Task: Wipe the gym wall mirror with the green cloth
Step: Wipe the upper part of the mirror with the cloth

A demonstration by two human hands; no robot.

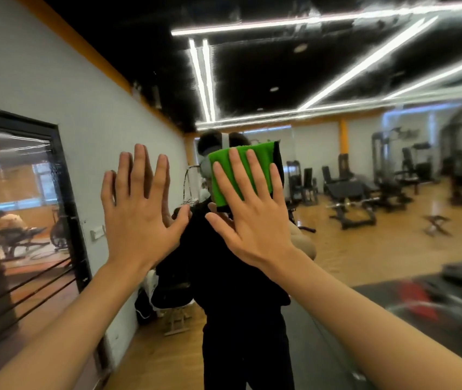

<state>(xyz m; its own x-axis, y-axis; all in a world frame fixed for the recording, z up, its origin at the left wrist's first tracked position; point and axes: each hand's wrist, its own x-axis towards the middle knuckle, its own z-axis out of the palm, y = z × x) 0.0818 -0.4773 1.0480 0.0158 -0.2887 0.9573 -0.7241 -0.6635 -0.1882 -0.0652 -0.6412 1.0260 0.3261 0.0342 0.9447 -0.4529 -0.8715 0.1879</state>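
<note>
Green cloth [263, 156] wants flat, even pressure: overlapping strokes across the mirror [365, 192] would likely serve best, palm pressed on so it cannot slide free. It sits mid-frame, pinned to the glass under the straight, spread fingers [242, 175] of the right hand [255, 220], its top edge showing past the fingertips. The left hand [139, 215], centre left, is spread flat, holding nothing.

The cloth [263, 154] is bright green (with a black strip down its right edge). The ceiling [252, 74] is black with white light lines [204, 80]. The wall [41, 88] is pale grey with an orange band [83, 43] on top. The floor [365, 243] is warm brown wood. The gym machines [351, 192] and door frame [64, 178] are black.
</note>
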